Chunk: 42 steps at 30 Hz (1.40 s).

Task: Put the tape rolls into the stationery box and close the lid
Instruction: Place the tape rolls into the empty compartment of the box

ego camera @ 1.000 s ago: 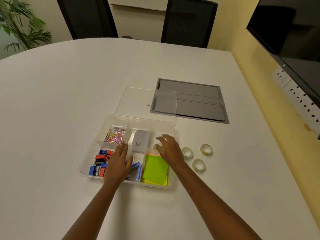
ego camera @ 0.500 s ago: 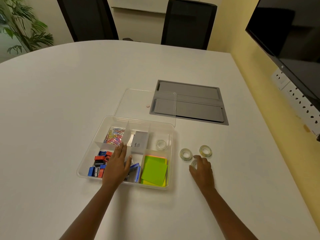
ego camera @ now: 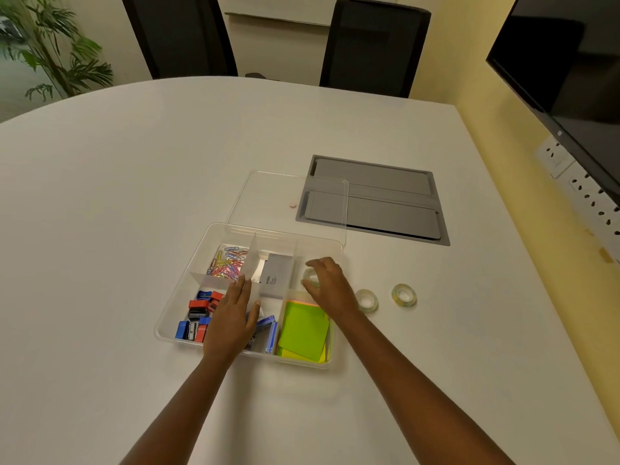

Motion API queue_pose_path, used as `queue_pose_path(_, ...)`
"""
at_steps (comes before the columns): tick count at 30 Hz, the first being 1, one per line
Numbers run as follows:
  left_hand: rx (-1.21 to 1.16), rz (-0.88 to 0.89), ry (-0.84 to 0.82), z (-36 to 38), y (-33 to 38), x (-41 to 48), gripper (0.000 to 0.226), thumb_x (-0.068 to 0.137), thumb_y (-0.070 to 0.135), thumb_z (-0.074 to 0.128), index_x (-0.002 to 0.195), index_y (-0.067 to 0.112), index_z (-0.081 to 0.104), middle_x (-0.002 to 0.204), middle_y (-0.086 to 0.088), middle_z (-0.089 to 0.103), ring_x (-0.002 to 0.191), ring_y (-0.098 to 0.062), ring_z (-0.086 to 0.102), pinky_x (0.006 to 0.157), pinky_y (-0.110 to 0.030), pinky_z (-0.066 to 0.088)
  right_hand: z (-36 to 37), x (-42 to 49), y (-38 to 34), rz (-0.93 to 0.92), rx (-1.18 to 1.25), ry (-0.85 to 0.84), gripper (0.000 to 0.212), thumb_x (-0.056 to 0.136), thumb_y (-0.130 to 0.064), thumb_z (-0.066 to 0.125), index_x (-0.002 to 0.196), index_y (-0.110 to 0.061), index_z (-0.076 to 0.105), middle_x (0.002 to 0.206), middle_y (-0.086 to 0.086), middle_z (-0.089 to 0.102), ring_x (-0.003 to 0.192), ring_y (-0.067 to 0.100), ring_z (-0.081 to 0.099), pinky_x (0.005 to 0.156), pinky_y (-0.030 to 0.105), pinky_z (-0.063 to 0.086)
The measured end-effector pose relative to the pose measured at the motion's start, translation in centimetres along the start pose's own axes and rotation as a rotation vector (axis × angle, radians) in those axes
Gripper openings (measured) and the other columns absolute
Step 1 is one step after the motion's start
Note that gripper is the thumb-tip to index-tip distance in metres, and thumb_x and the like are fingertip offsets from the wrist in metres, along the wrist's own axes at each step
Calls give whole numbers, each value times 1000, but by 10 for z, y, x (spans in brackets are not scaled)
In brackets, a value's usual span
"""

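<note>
The clear stationery box (ego camera: 188,297) lies open on the white table, divided into compartments. My right hand (ego camera: 330,286) hovers over its back right compartment, fingers and thumb closed around a clear tape roll (ego camera: 310,276). Two more tape rolls (ego camera: 367,300) (ego camera: 404,295) lie on the table just right of the box. My left hand (ego camera: 231,317) rests flat over the box's front middle, fingers apart, holding nothing. The clear lid (ego camera: 288,193) lies flat behind the box.
The box holds coloured paper clips (ego camera: 228,263), red and blue sharpeners (ego camera: 198,317), a grey case (ego camera: 276,276) and green sticky notes (ego camera: 303,330). A grey hatch (ego camera: 379,203) sits in the table behind. Two black chairs stand at the far edge; a screen hangs on the right wall.
My right hand went out to the rolls on the table, took one, and came back left over the box's back right compartment. Two rolls now lie on the table instead of three.
</note>
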<state>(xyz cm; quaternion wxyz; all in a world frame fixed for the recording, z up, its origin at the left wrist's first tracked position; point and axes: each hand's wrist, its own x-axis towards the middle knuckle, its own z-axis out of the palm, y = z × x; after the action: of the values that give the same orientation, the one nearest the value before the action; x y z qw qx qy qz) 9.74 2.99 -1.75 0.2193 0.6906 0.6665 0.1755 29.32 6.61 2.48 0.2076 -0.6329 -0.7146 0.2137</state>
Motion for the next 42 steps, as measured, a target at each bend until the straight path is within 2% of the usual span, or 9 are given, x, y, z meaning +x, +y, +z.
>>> queue_pose_path(6, -1, 3, 8, 1, 0, 0, 57, 95, 31, 39, 143, 15, 14, 156, -6, 16, 143, -24, 16, 114, -42, 25, -4, -4, 7, -25, 96, 186, 27, 94, -10, 49, 118, -3, 58, 124, 17, 56, 116, 28, 51, 99, 35, 42)
queue_pose_path(10, -10, 8, 11, 1, 0, 0, 56, 95, 30, 38, 143, 14, 15, 156, -6, 16, 143, -23, 16, 114, -42, 25, -12, -21, 39, 137, 66, 340, 29, 92, 2, 43, 116, -2, 59, 122, 17, 57, 115, 31, 50, 96, 35, 43)
queue_pose_path(14, -21, 9, 8, 0, 0, 0, 56, 95, 30, 38, 143, 14, 14, 156, -6, 16, 143, -23, 16, 115, -43, 27, -10, -41, 70, 349, -12, 129, 38, 90, -7, 50, 129, -6, 49, 134, 16, 45, 125, 32, 42, 101, 40, 44)
queue_pose_path(17, -22, 11, 9, 0, 0, 0, 56, 95, 30, 37, 143, 14, 14, 156, -6, 16, 144, -22, 15, 115, -43, 28, -7, -53, 80, 327, -123, 23, 45, 86, -13, 59, 130, -10, 48, 129, 15, 49, 119, 32, 47, 98, 41, 46)
queue_pose_path(20, -28, 11, 4, -1, 1, -1, 56, 95, 29, 38, 143, 14, 14, 156, -6, 16, 143, -22, 16, 114, -44, 29, -8, -52, 78, 334, -83, 92, 36, 84, -10, 61, 120, -7, 55, 116, 19, 55, 108, 35, 53, 89, 41, 48)
queue_pose_path(24, -30, 14, 10, -2, 2, -2, 55, 95, 29, 38, 143, 14, 14, 156, -6, 16, 143, -22, 16, 115, -43, 28, -16, -35, 60, 453, 187, 243, 31, 86, -15, 63, 114, -2, 57, 114, 25, 56, 104, 39, 56, 87, 43, 49)
queue_pose_path(28, -37, 10, 9, -3, 2, -2, 55, 95, 28, 38, 143, 14, 15, 156, -6, 16, 143, -22, 16, 115, -43, 29, -22, -12, 35, 319, 237, 294, 29, 86, -16, 64, 111, -2, 58, 116, 22, 58, 107, 35, 55, 88, 40, 48)
queue_pose_path(33, -32, 13, 10, -2, 2, -2, 55, 95, 29, 37, 143, 13, 15, 156, -6, 16, 144, -22, 15, 115, -42, 28, -19, 13, 11, 205, 194, 232, 23, 89, -11, 59, 110, 0, 60, 117, 21, 59, 106, 34, 57, 86, 35, 48)
queue_pose_path(42, -35, 15, 24, 0, 1, -2, 54, 95, 28, 38, 143, 13, 17, 155, -6, 18, 143, -22, 17, 115, -41, 26, -22, 3, 39, 247, 136, 324, 20, 88, 2, 53, 106, 0, 62, 120, 19, 56, 114, 31, 53, 92, 36, 46)
